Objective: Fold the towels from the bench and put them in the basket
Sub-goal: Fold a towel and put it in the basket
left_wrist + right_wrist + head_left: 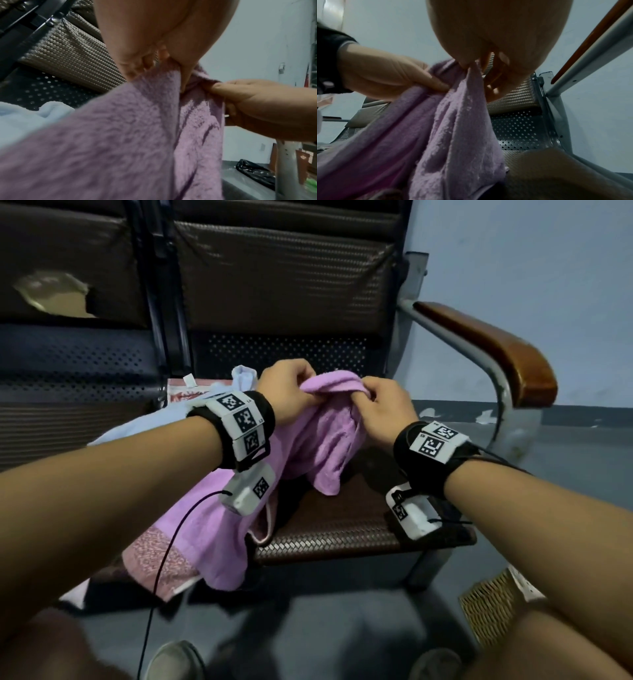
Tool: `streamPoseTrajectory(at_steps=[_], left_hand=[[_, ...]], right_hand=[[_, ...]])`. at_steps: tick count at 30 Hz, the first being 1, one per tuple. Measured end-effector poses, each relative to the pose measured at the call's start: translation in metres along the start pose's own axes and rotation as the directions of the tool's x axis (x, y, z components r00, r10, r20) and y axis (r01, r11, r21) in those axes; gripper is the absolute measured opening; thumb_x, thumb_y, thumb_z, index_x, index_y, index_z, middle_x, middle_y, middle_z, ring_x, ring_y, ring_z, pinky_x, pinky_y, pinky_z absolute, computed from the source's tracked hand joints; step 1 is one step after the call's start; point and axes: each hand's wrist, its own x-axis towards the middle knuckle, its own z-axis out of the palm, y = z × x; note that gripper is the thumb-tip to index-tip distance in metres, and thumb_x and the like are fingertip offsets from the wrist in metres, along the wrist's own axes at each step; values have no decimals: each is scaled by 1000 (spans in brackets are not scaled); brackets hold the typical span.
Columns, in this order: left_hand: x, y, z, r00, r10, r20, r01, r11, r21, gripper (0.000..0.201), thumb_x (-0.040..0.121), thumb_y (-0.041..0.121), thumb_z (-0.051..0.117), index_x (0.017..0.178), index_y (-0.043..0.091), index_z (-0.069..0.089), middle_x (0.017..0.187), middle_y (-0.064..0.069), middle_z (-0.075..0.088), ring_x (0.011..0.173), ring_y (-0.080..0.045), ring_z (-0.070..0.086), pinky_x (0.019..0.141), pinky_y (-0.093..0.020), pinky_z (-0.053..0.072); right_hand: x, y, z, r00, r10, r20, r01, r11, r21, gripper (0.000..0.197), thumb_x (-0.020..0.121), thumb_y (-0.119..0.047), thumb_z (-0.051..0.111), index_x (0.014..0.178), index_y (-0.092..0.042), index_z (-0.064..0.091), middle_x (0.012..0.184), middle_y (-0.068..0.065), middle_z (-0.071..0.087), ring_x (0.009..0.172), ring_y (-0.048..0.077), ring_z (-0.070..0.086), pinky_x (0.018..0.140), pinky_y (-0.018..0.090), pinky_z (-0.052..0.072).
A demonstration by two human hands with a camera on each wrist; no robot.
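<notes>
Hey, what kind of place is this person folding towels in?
Probably a waiting area or hallway, not a laundry room. The purple towel is held over a row-style metal bench with perforated steel, woven seat pads and a wooden armrest, against a plain painted wall.

Black wristbands (pixel 424 460) bearing white coded tags, cabled

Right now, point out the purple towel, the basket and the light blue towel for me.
purple towel (pixel 308 446): head view, on the draped middle below both hands.
basket (pixel 493 611): head view, on its woven wall, lower right on the floor.
light blue towel (pixel 144 422): head view, on the flat part left of the left wrist.
</notes>
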Motion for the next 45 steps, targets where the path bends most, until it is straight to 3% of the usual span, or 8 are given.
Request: streamPoseTrajectory(at_steps=[6,9,17,23,28,35,42,45], left_hand=[[1,-6,-4,971,-164,-176,171,985,28,16,81,35,72,72,24,65,64,12,61,62,1,54,56,-18,38],[0,1,-5,957,-257,-137,259,966,-2,32,82,42,63,65,15,69,57,7,58,58,-11,55,50,-22,40],[-2,10,-10,901,-433,-32,401,858,-320,27,81,23,55,85,7,76,95,-22,73,101,-38,68,91,-47,57],[-5,18,-19,920,-391,-19,331,805,-493,29,77,6,52,71,17,79,62,-2,68,63,-20,66,70,-38,63],[-1,26,-29,907,-418,56,400,809,-431,39,95,19,52,125,-5,62,76,3,57,67,-11,56,68,-29,53],[-16,40,-29,951,-309,5,274,838,-471,29,83,-4,42,82,5,70,78,-14,69,68,-23,66,66,-34,60],[-26,49,-23,952,-282,122,289,688,-665,22,98,9,60,78,11,52,72,-10,58,53,-15,60,56,-26,59],[-24,51,-23,962,-257,87,240,656,-715,22,98,11,61,77,10,53,71,-8,60,52,-11,62,58,-25,59]], right_hand=[[-3,5,-18,994,36,-103,-26,995,94,22,99,-21,54,111,-19,72,96,-5,70,89,10,62,77,21,41],[-3,1,-23,977,62,-203,-30,987,157,14,96,-25,58,94,-23,72,82,-5,69,82,16,66,72,26,46],[-16,-18,-29,983,-145,-117,163,973,162,13,94,-32,59,88,-24,68,81,-9,70,79,10,65,76,36,55],[-33,-18,-25,959,-263,109,251,962,112,25,98,-17,47,114,-35,45,68,-14,62,54,9,56,52,22,42],[-35,-30,-22,875,-306,376,372,921,-115,38,82,-1,43,84,-27,70,87,-6,67,82,16,63,81,36,53],[-25,-29,-19,967,7,256,78,944,-320,42,91,-20,48,130,-17,63,126,14,68,113,34,63,99,38,51],[-42,-52,1,913,-10,407,18,1000,-16,55,78,-73,54,69,-21,66,71,-3,67,70,16,64,67,33,52],[-40,-48,13,906,4,424,4,1000,-19,38,83,-45,68,63,-15,56,69,7,65,65,23,59,71,45,56]])
